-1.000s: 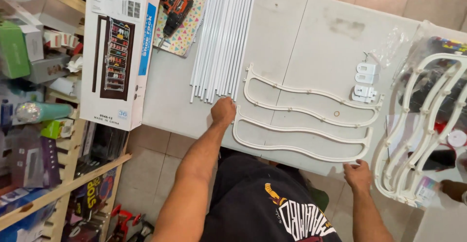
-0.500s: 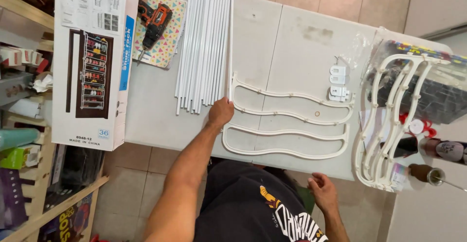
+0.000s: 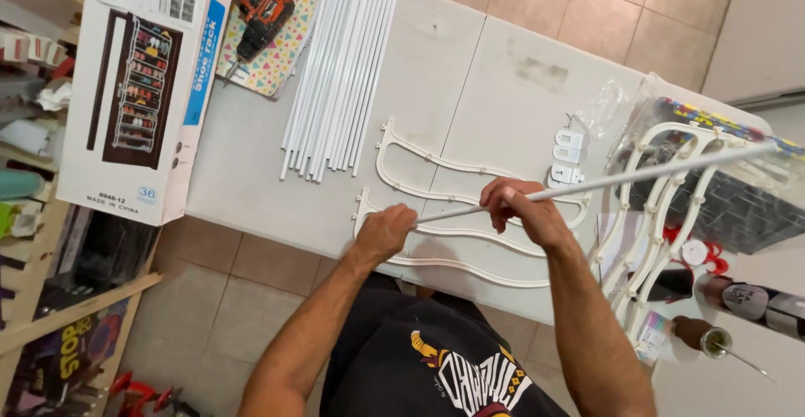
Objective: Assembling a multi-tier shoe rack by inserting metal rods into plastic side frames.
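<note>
Tiled floor lies under a white counter [image 3: 470,73]; above its wavy rails [image 3: 436,165], both hands grip one white rod [image 3: 637,175]: left hand [image 3: 384,231] fingers clenched at its end, right hand [image 3: 524,207] mid-rod

At the far left of your table [image 3: 251,182] a cardboard box [image 3: 138,90] printed with a shoe-rack picture lies flat, and beside it an orange cordless drill [image 3: 262,16] rests on a triangle-patterned sheet [image 3: 281,56]. A bundle of white tubes [image 3: 340,73] lies next to that; small white brackets [image 3: 568,157] sit further right.
</note>
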